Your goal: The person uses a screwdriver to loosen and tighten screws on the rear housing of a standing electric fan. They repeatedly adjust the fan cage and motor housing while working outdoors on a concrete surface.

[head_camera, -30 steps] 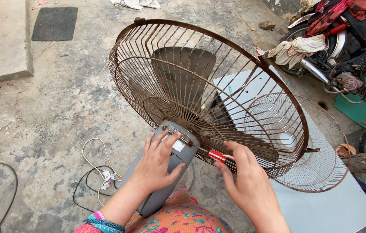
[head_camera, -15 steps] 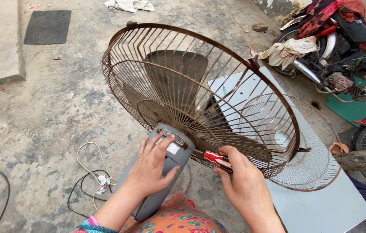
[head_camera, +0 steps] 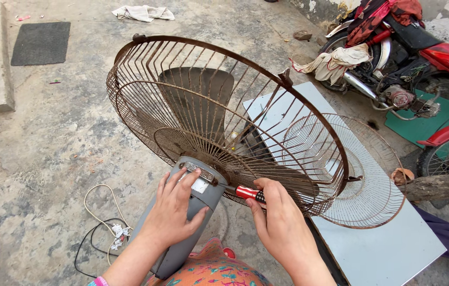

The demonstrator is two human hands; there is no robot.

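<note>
Two hands worked on one rusty fan. The left hand [head_camera: 174, 209] lay flat and open-fingered on the grey motor housing [head_camera: 190, 212], steadying it without closing round it. The right hand [head_camera: 280, 222] was closed around a red-handled screwdriver [head_camera: 246, 194], whose tip was hidden where it met the housing just behind the rear guard [head_camera: 224, 122]. One dark fan blade [head_camera: 195, 98] showed through the wires; any others were hard to make out. A second, paler wire guard [head_camera: 362, 175] lay detached on a light blue-grey board [head_camera: 394, 249], just beside the fan. A small white rectangular label [head_camera: 199, 185] sat on the housing, half covered by fingers. One white cord [head_camera: 100, 212] and one black cable [head_camera: 84, 246] curled on the concrete. One red motorcycle [head_camera: 420, 58] stood top right, cut off by the frame edge, with two rags [head_camera: 333, 61] draped on it.
</note>
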